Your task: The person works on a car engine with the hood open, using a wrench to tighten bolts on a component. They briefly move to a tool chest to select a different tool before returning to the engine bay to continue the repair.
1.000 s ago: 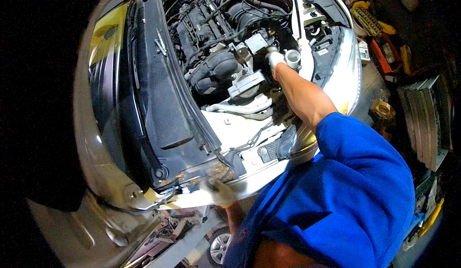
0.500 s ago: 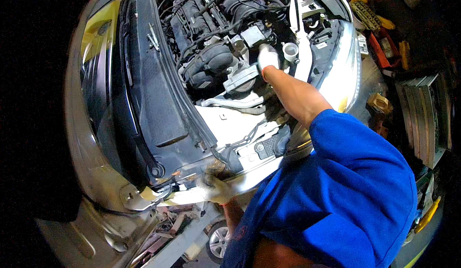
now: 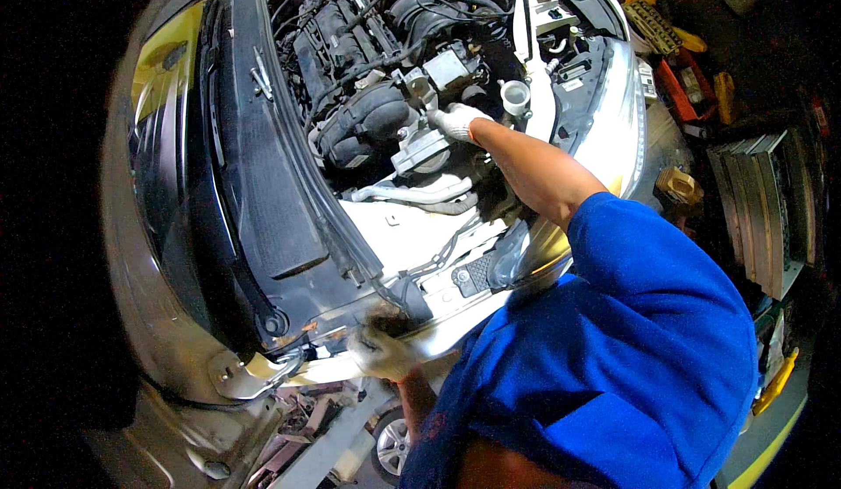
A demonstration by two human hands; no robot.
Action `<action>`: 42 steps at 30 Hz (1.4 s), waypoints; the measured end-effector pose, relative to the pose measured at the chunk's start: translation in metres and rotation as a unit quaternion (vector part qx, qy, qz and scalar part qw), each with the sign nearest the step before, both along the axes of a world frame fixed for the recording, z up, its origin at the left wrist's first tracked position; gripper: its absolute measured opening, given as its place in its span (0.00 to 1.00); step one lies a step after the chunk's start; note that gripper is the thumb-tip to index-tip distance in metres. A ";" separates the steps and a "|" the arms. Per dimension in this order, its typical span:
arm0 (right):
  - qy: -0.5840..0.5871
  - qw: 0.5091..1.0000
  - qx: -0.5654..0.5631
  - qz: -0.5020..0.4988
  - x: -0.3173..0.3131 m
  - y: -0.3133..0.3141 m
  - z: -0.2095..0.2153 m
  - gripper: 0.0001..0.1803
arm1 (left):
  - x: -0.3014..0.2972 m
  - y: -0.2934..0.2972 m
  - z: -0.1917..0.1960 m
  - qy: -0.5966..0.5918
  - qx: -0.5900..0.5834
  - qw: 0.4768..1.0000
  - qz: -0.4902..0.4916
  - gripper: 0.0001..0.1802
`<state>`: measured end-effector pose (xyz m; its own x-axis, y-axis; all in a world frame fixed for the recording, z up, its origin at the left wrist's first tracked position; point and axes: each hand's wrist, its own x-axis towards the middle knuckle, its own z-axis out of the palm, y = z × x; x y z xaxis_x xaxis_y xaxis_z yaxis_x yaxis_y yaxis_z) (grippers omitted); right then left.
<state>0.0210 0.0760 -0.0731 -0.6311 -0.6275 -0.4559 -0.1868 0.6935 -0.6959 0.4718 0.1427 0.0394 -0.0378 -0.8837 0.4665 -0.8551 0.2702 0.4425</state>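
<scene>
I lean over the open engine bay of a silver car (image 3: 158, 314). My right hand (image 3: 457, 121), in a light work glove, reaches deep into the bay and rests on a grey metal engine part (image 3: 419, 145) beside a white open-topped reservoir neck (image 3: 515, 96). Whether its fingers grip anything I cannot tell. My left hand (image 3: 378, 353), also gloved, is closed over the white edge of the car body (image 3: 429, 336) near the windscreen corner. The black engine cover and hoses (image 3: 359, 121) lie just left of my right hand.
The windscreen and black cowl panel (image 3: 263, 173) run along the left. A headlight (image 3: 618, 130) borders the bay on the right. Beyond it lie orange and yellow tools (image 3: 692, 77) and a stack of grey panels (image 3: 762, 209). A wheel (image 3: 390, 445) shows below.
My right hand has moved left and slightly deeper into the bay, from beside the white reservoir neck onto the grey metal part. My left hand stays on the body edge.
</scene>
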 end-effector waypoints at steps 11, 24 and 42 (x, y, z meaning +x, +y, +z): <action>-0.082 0.896 -0.017 -0.436 -0.013 -0.017 -0.015 0.36 | 0.004 0.004 0.017 -0.063 -0.095 0.993 -0.034 0.27; -0.033 0.999 -0.010 0.003 0.004 0.009 0.025 0.42 | -0.006 0.003 0.005 -0.038 -0.059 0.998 0.006 0.14; -0.054 0.997 -0.034 -0.031 0.007 0.005 0.009 0.50 | -0.008 0.006 0.009 -0.048 -0.111 0.993 -0.018 0.12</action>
<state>0.0283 0.0807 -0.0643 -0.6183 -0.6214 -0.4812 -0.0665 0.6514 -0.7558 0.4642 0.1489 0.0486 -0.1213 -0.7572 0.6418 -0.8782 0.3833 0.2862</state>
